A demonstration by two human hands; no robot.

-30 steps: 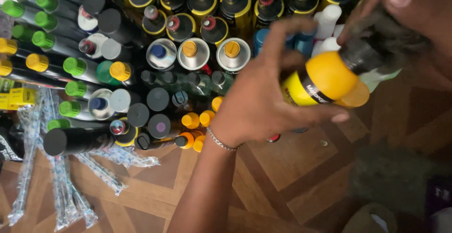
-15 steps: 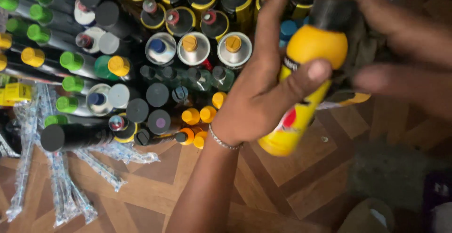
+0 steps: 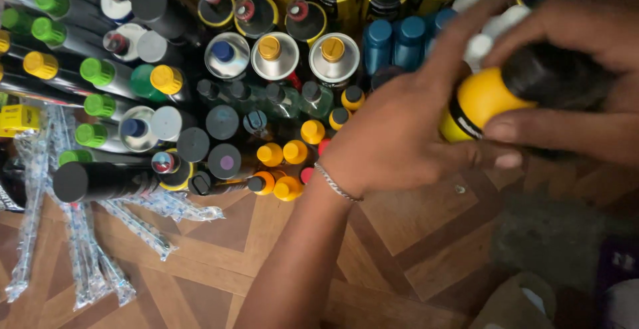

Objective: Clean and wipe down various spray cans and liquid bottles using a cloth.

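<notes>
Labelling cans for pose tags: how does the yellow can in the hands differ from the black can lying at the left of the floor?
The yellow can is held off the floor between the left hand and the right hand; the black can lies alone on the wooden floor. The yellow can has a yellow body and a black top; the black can is dark all over. Both are tipped sideways, not upright.

Small yellow box [image 3: 18,119] at left edge; clear wrappers [image 3: 80,262], perhaps plastic.
</notes>
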